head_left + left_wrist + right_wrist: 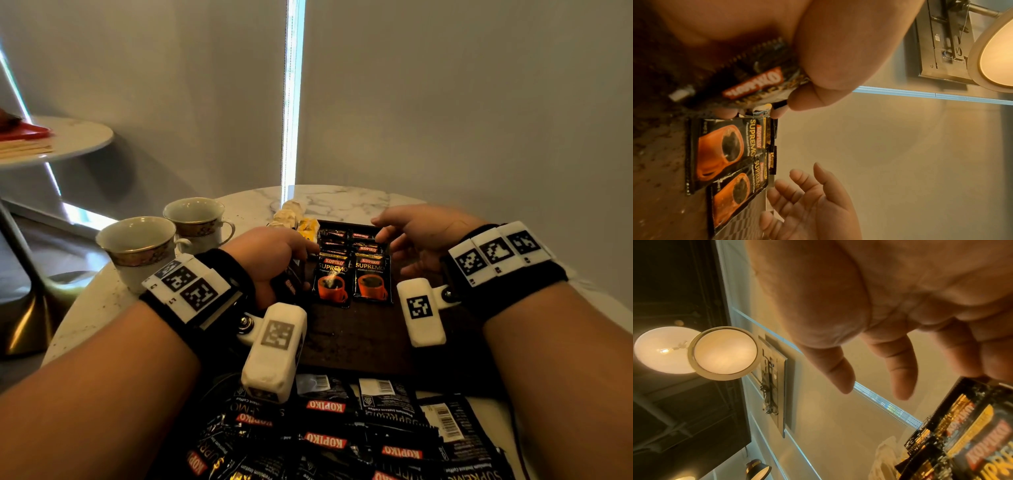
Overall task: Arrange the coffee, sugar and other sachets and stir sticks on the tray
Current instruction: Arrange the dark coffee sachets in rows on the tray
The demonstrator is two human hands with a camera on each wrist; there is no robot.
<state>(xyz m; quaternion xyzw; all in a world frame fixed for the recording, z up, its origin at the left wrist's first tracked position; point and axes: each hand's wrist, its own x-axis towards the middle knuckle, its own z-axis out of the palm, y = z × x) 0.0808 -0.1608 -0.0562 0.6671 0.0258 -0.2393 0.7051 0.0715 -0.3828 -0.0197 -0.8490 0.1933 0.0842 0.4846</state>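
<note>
A dark wooden tray (359,335) lies on the marble table. Black Kopiko coffee sachets (354,274) lie on it in two overlapping columns, orange cups facing up. My left hand (298,267) is at the tray's left side and grips one more coffee sachet (756,81) between thumb and fingers, just left of the columns. My right hand (390,236) hovers over the columns' right side, fingers (900,369) spread and holding nothing. Pale sachets (287,214) and a yellow sachet (308,229) lie at the tray's far left corner. No stir sticks show.
A heap of loose coffee sachets (342,438) lies at the front, below the tray. Two gold-rimmed cups (137,246) (197,219) stand left of the tray. A second round table (68,137) with red items stands further left. A wall is close behind.
</note>
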